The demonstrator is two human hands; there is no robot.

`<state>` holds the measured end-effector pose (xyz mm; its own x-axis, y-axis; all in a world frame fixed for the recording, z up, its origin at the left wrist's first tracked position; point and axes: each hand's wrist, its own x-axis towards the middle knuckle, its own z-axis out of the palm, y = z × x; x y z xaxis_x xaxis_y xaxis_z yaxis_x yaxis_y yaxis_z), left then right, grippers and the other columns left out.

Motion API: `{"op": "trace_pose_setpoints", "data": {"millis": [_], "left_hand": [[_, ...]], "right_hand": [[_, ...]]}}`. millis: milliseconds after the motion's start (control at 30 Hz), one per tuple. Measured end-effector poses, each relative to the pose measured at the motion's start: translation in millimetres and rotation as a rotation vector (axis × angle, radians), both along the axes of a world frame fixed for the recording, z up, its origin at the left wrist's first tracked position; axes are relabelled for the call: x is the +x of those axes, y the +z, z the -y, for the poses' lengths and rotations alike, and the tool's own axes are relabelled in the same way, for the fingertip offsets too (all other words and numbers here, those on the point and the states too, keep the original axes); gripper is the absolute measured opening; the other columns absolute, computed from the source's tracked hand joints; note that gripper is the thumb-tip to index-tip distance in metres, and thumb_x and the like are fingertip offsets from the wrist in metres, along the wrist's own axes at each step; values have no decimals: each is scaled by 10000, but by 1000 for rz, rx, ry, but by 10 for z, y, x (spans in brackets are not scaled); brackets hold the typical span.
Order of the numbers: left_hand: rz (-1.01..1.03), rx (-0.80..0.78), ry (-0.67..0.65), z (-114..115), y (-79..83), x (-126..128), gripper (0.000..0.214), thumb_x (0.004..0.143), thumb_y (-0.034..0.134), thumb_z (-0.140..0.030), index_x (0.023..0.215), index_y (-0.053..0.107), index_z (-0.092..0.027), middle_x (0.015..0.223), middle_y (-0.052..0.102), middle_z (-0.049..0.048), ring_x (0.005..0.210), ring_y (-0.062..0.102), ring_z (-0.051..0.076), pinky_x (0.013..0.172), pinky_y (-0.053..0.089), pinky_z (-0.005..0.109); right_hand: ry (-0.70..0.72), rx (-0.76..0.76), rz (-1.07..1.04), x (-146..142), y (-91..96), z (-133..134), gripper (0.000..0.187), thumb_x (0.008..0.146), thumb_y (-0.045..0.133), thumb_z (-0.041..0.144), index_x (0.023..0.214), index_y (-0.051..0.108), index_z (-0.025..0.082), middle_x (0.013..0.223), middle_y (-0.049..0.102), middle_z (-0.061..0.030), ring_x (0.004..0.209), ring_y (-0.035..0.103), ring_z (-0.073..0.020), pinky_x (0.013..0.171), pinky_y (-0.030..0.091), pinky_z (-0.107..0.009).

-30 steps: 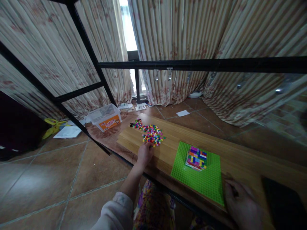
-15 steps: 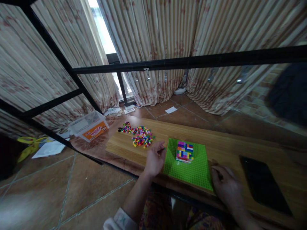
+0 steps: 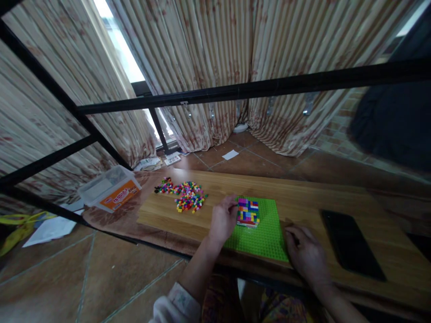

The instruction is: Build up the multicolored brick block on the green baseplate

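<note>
A green studded baseplate (image 3: 266, 237) lies on a wooden board (image 3: 161, 213). On the plate stands a small block of many-coloured bricks (image 3: 248, 212). My left hand (image 3: 224, 220) is at the block's left side, fingers pinched together against it; what they hold is too small to make out. My right hand (image 3: 305, 253) rests on the board at the baseplate's right front corner, fingers curled down onto the edge. A loose pile of coloured bricks (image 3: 185, 199) lies further left on the board.
A black flat slab (image 3: 350, 244) lies on the board to the right. A clear plastic box with an orange label (image 3: 109, 188) sits past the board's left end. Black metal frame bars (image 3: 235, 92) cross above. Papers lie on the tiled floor by the curtains.
My left hand left the loose brick pile and travelled right to the block on the green plate. My right hand stayed at the plate's corner. The view swung right.
</note>
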<state>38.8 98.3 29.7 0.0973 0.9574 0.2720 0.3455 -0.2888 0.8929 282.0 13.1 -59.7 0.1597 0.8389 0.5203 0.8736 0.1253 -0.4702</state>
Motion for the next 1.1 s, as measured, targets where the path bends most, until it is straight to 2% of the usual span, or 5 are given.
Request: {"op": "trace_pose_setpoints", "data": {"millis": [233, 567, 767, 1100], "left_hand": [[20, -22, 144, 29, -140, 63, 253, 826, 608, -55, 1028, 681, -187, 925, 760, 46, 865, 734, 168, 839, 592, 329], [121, -37, 204, 97, -79, 94, 168, 816, 640, -126, 942, 728, -194, 889, 771, 44, 826, 735, 173, 793, 586, 308], [119, -46, 289, 98, -146, 176, 142, 806, 665, -161, 913, 742, -216, 894, 777, 46, 810, 736, 180, 799, 584, 322], [135, -78, 250, 100, -174, 118, 178, 829, 637, -173, 985, 719, -185, 906, 772, 62, 840, 730, 176, 808, 566, 311]], "right_hand": [[2, -6, 4, 1, -12, -1, 247, 952, 458, 380, 910, 643, 222, 976, 673, -77, 870, 644, -209, 825, 504, -345], [-14, -36, -20, -31, 33, -1, 257, 947, 453, 382, 898, 645, 219, 944, 675, -78, 840, 646, -212, 814, 504, -353], [-15, -43, -30, -34, 51, 3, 255, 949, 449, 384, 893, 638, 222, 951, 670, -75, 849, 646, -210, 817, 506, -353], [-3, -38, -41, -19, 11, 0, 240, 947, 466, 371, 912, 646, 217, 959, 671, -75, 866, 644, -213, 841, 501, -364]]}}
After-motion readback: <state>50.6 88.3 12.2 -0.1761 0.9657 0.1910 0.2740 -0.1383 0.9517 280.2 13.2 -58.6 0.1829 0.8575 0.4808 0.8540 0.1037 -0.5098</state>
